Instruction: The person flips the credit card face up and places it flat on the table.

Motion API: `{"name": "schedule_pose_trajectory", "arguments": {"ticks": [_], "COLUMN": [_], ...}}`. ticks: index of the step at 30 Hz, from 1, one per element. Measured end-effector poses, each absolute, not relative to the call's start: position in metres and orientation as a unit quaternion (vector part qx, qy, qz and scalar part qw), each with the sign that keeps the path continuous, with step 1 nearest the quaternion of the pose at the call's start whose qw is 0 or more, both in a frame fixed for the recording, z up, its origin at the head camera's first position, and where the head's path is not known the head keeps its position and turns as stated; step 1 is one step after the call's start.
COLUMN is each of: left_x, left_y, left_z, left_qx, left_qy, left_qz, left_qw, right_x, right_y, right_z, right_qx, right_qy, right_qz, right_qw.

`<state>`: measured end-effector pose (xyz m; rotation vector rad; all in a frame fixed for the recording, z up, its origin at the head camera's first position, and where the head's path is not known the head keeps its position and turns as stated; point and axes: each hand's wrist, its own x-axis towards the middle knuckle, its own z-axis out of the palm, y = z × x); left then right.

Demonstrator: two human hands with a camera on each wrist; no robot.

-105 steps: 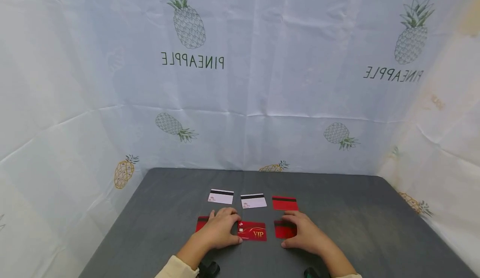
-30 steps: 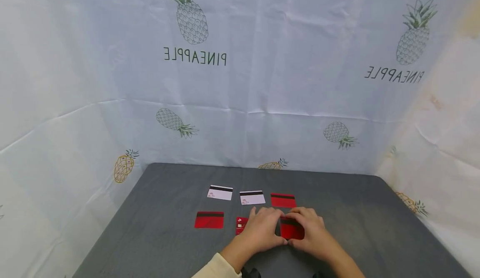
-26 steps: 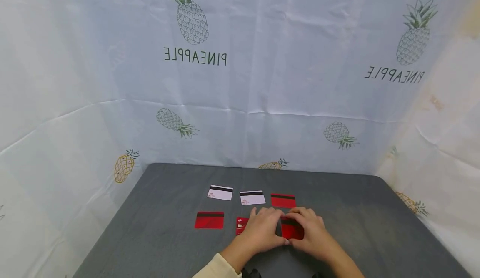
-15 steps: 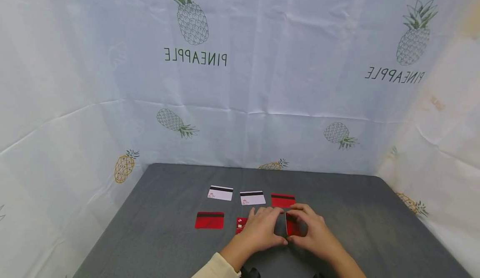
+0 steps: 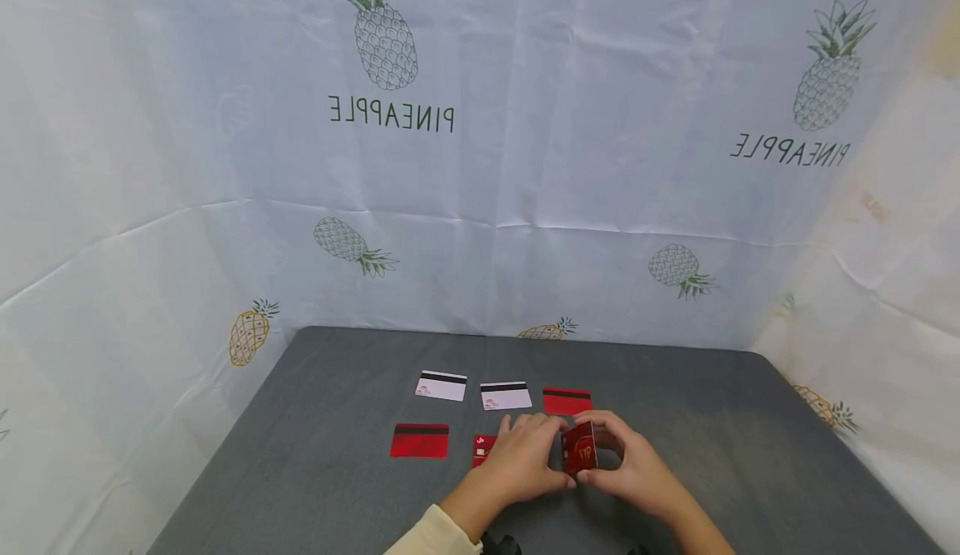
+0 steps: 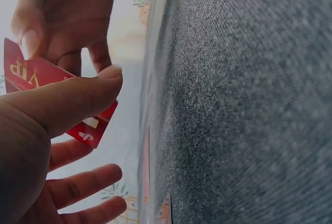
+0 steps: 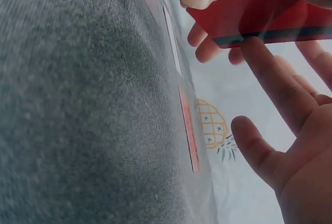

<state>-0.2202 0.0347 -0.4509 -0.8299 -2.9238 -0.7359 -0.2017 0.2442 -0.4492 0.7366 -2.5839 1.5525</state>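
Note:
A red VIP card is held off the table, tilted, between both hands. My left hand pinches its left end; in the left wrist view the thumb crosses the VIP face. My right hand pinches the other end with thumb and fingers. The card's striped back shows in the right wrist view, with a fingertip on it. Another red card lies partly hidden under my left hand.
Behind are two white striped cards and a red striped card. One more red striped card lies at left. The dark grey table meets a pineapple-print curtain at the back.
My left hand has come rightward from the left red card to the right one. The right card has been raised and turned from its striped back to its VIP face.

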Motion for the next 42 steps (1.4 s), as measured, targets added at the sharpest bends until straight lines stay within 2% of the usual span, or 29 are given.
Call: {"name": "schedule_pose_trajectory", "arguments": {"ticks": [7,14,23,36,42], "left_x": [-0.221,-0.221,-0.221,-0.223,-0.220], "left_y": [0.035,0.034,0.034,0.034,0.033], "left_z": [-0.450,-0.451,-0.452,-0.458,-0.460], "left_qx": [-0.256,-0.260,-0.258,-0.252,-0.248], "left_qy": [-0.940,-0.943,-0.943,-0.952,-0.957], "left_qz": [-0.224,-0.202,-0.206,-0.173,-0.152], "left_qw": [0.024,0.051,0.025,0.005,-0.012], "right_x": [-0.202,-0.209,-0.217,-0.217,-0.216], "right_y": [0.247,0.257,0.263,0.266,0.263], "right_z": [-0.447,-0.454,-0.460,-0.467,-0.470], "right_qx": [0.184,0.179,0.163,0.134,0.119], "right_qy": [-0.856,-0.888,-0.917,-0.923,-0.934], "right_qz": [0.484,0.424,0.361,0.357,0.333], "right_qw": [0.004,0.004,-0.040,-0.061,-0.055]}}
